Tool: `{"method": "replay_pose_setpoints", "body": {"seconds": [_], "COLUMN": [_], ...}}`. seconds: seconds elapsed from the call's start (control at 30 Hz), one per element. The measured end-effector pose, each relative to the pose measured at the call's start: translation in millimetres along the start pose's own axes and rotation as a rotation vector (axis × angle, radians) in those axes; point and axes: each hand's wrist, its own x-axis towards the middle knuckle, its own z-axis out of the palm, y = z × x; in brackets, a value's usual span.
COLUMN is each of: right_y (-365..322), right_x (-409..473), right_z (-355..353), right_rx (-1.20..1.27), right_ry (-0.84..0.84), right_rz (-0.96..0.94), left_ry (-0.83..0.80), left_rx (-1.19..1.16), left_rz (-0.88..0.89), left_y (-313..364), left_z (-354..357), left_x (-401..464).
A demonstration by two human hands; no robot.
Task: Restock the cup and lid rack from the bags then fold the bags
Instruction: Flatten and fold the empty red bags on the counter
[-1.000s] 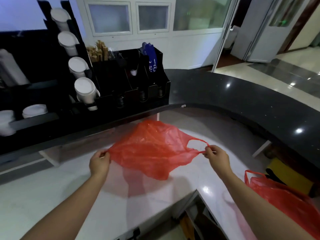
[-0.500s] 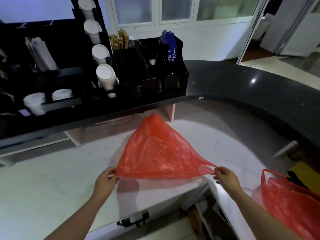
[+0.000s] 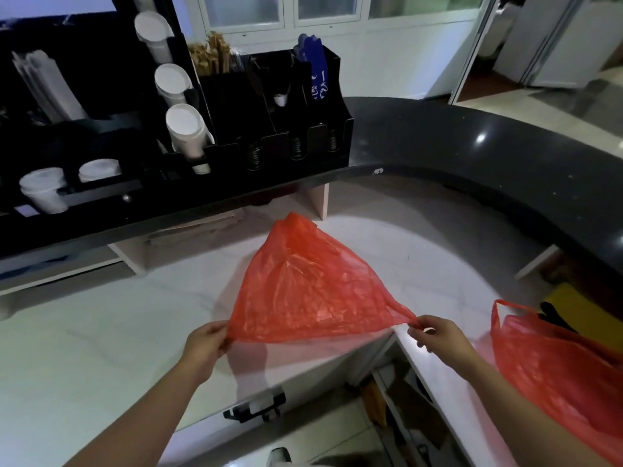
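An empty red plastic bag (image 3: pixel 310 291) lies flattened in a rough triangle on the white counter (image 3: pixel 101 332), its tip pointing away from me. My left hand (image 3: pixel 205 345) pinches its near left corner. My right hand (image 3: pixel 435 335) pinches the stretched handle at its near right corner. A second red bag (image 3: pixel 559 375) sits bulging at the right edge. The black cup and lid rack (image 3: pixel 236 123) stands on the dark upper counter, with white cup stacks (image 3: pixel 183 129) in its slanted tubes and white lids (image 3: pixel 97 168) at the left.
A curved dark counter (image 3: pixel 472 156) runs behind and round to the right of the white worktop. Wooden stirrers (image 3: pixel 210 57) and blue packets (image 3: pixel 315 67) fill rack compartments. Open shelving (image 3: pixel 404 416) lies below the counter corner between my arms.
The bag was held up in the air and spread out; both hands have drawn it toward me and laid it down flat on the white counter.
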Motion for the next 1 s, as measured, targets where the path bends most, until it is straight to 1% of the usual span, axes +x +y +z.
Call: {"method": "replay_pose_setpoints", "body": {"seconds": [0.13,0.27,0.33,0.4,0.43,0.5,0.53,0.6,0.67,0.7,0.77,0.87,0.93,1.0], "right_y": [3,12,18,23,24,23,23,22,18,18,16,15,12,9], "right_x": [-3,-1,2,7,9,13,13,14,14,16,19,20,18,15], "right_z": [-6,-10,-9,-3,2,13,19,28,31,31,28,26,25,25], "right_rx": [0.140,0.129,0.079,0.073,0.115,0.206,0.198,0.097,-0.034,-0.129,-0.353,-0.549,-0.571,-0.490], "right_ry": [-0.030,-0.027,0.037,0.171,0.232,0.298,0.287,0.168,0.055,0.029,0.000,0.005,0.030,0.029], "right_rz": [-0.017,0.020,0.063,0.121,0.164,0.257,0.287,0.292,0.247,0.203,0.099,-0.042,-0.119,-0.213], "left_ry": [0.037,0.077,0.158,0.307,0.365,0.389,0.381,0.347,0.292,0.261,0.217,0.159,0.151,0.155], "left_rx": [-0.022,-0.137,-0.183,-0.174,-0.172,-0.204,-0.194,-0.062,0.077,0.105,0.137,0.149,0.131,0.129], "left_rz": [-0.030,-0.082,-0.066,-0.018,-0.016,-0.078,-0.109,-0.097,-0.046,-0.034,-0.030,-0.029,-0.031,-0.022], "left_y": [6,19,21,17,12,-1,-9,-22,-31,-33,-34,-33,-31,-30], "left_z": [-8,-23,-35,-45,-47,-48,-49,-57,-66,-70,-76,-82,-85,-86], "left_x": [7,14,18,20,18,13,11,10,9,7,4,4,6,8]}}
